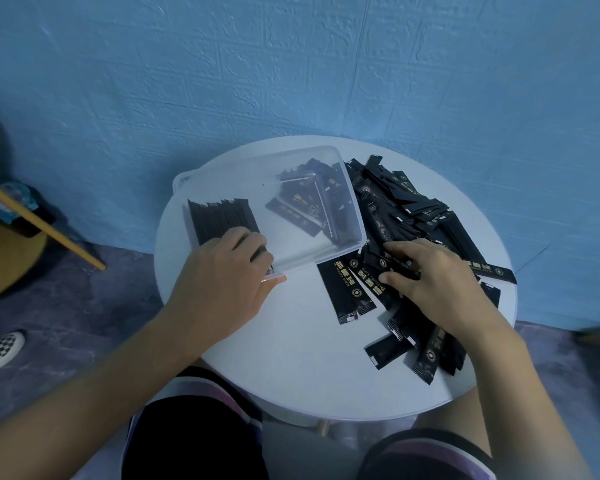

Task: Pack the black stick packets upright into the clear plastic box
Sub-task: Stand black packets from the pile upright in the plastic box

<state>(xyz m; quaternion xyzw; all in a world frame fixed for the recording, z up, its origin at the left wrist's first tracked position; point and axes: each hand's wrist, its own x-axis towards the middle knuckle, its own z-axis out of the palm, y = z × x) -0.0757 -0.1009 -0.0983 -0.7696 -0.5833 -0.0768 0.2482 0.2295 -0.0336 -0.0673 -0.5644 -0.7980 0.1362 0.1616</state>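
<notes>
The box (293, 252) is sitting at the tabletop's (291, 358) far left. A row (222, 216) of packets is standing in its left end; loose packets (302, 202) are lying in its right end. A heap (413, 216) is spreading along the right edge, touching the box. The left hand (222, 282) is resting on the row, and the right hand (430, 275) on the heap.

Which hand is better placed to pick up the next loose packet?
Right. The right hand already rests on the loose packets lying beside the box. The left hand is occupied at the box's near corner, its fingers against the upright row.
</notes>
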